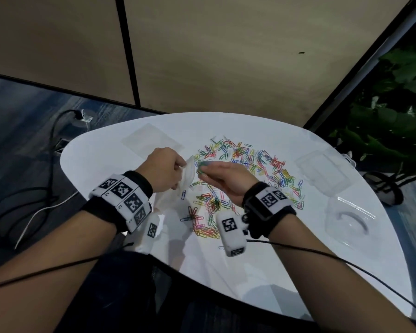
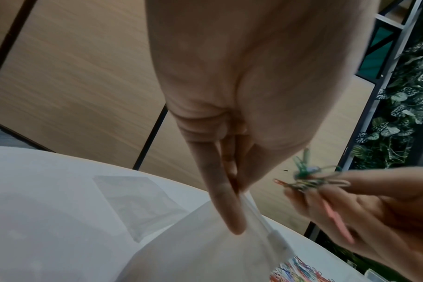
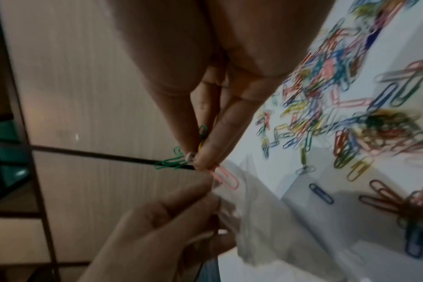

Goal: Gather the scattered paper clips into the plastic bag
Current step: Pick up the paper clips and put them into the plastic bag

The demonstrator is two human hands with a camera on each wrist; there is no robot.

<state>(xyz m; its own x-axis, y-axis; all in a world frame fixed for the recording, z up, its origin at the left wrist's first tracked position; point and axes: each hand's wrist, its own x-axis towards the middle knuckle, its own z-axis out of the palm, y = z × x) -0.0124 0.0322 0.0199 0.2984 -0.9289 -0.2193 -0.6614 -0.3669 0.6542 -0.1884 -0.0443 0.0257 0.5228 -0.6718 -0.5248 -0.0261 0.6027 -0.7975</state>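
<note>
Coloured paper clips (image 1: 245, 164) lie scattered in a wide patch on the white table (image 1: 250, 272). My left hand (image 1: 165, 170) pinches the top edge of a translucent plastic bag (image 1: 178, 188) and holds it up off the table; the bag's zip strip (image 2: 275, 238) shows in the left wrist view. My right hand (image 1: 216, 174) pinches a small bunch of clips (image 3: 179, 160), green and pink among them, right at the bag's mouth. The held clips (image 2: 311, 177) sit beside my left fingers (image 2: 229, 213).
A second flat clear bag (image 1: 151, 140) lies at the table's far left. A clear plastic box (image 1: 322, 171) and a clear lid (image 1: 351, 219) sit at the right. Cables (image 1: 34, 200) run over the floor at left; a plant (image 1: 394, 104) stands at right.
</note>
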